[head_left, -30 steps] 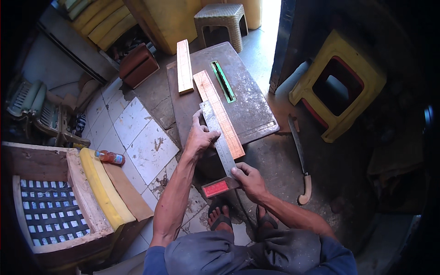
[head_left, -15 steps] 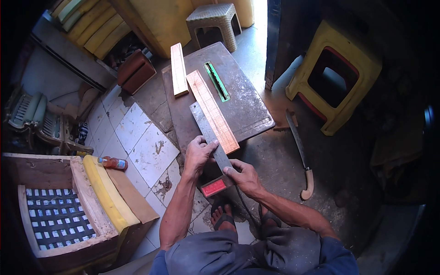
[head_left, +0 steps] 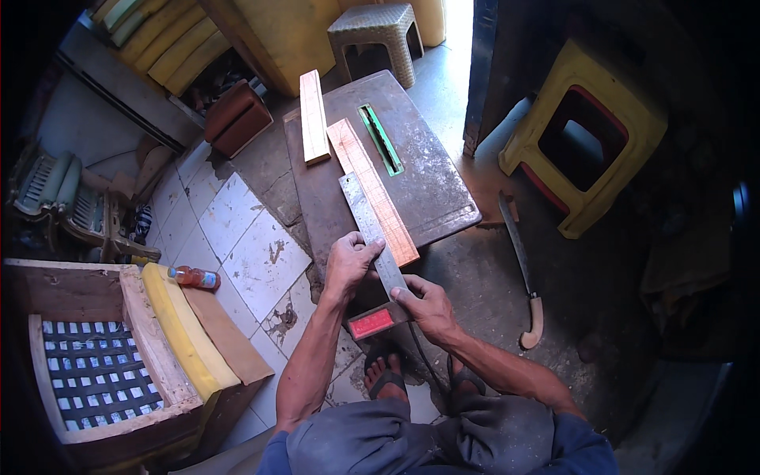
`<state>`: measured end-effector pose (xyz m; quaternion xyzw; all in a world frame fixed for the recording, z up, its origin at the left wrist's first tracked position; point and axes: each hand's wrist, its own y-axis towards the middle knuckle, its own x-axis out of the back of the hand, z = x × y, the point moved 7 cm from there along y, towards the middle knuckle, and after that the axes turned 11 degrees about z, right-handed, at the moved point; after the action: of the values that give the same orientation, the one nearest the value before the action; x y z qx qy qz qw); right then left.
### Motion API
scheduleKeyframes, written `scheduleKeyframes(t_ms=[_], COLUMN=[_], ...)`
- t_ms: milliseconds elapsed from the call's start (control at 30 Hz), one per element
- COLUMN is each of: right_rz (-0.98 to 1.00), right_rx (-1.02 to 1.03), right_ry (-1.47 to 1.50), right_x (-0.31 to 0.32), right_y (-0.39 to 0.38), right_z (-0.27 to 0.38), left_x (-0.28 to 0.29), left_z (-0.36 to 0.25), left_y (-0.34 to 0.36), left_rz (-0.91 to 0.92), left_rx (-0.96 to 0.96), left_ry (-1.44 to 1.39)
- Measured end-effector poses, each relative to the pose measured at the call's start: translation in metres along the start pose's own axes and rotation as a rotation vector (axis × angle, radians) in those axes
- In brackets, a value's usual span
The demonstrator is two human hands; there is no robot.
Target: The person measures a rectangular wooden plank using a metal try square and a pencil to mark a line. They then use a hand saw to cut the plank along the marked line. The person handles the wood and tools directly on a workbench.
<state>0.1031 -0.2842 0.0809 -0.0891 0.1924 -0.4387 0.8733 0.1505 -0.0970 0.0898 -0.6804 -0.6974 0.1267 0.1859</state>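
Observation:
A flat steel ruler (head_left: pixel 362 207) slants away from me over the near left part of a worn dark tabletop (head_left: pixel 431 170). My left hand (head_left: pixel 350 265) pinches it along its left side, near the middle. Its near end is gripped by my right hand (head_left: pixel 426 307), thumb on top. Right beside the ruler lies a wooden strip (head_left: pixel 374 194) with pencil-like lines across its face. Farther back and left, a second, paler wooden strip (head_left: pixel 313 119) rests on the tabletop's edge. A green-framed slot (head_left: pixel 381 139) is set into the top, right of the strips.
A red rectangular panel (head_left: pixel 370 322) shows below my hands, with a dark cable beside it. A machete (head_left: pixel 518 257) with a wooden handle lies on the right floor. Around stand a yellow stool (head_left: pixel 514 154), a woven-pattern stool (head_left: pixel 372 30), a webbed wooden frame (head_left: pixel 158 348) and a bottle (head_left: pixel 194 277).
The whole view has shifted slightly. Both hands keep hold of the ruler, whose far end has swung a little to the right, closer to the lined strip.

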Motion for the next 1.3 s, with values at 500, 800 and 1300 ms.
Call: scheduleKeyframes(t_ms=[500,800,1300], right_rz=[0.012,0.015,-0.213], right_rx=[-0.005,-0.015,0.665], right_ry=[0.027,-0.014,-0.823], right_x=[0.001,0.003,0.034], right_y=[0.000,0.002,0.059], right_z=[-0.003,-0.006,0.110], left_x=[-0.001,-0.001,-0.003], left_z=[-0.004,-0.002,-0.003], left_y=[0.001,0.003,0.005], left_rz=[0.006,0.027,0.097], left_rx=[0.007,0.040,0.092], left_ry=[-0.031,-0.052,-0.121])
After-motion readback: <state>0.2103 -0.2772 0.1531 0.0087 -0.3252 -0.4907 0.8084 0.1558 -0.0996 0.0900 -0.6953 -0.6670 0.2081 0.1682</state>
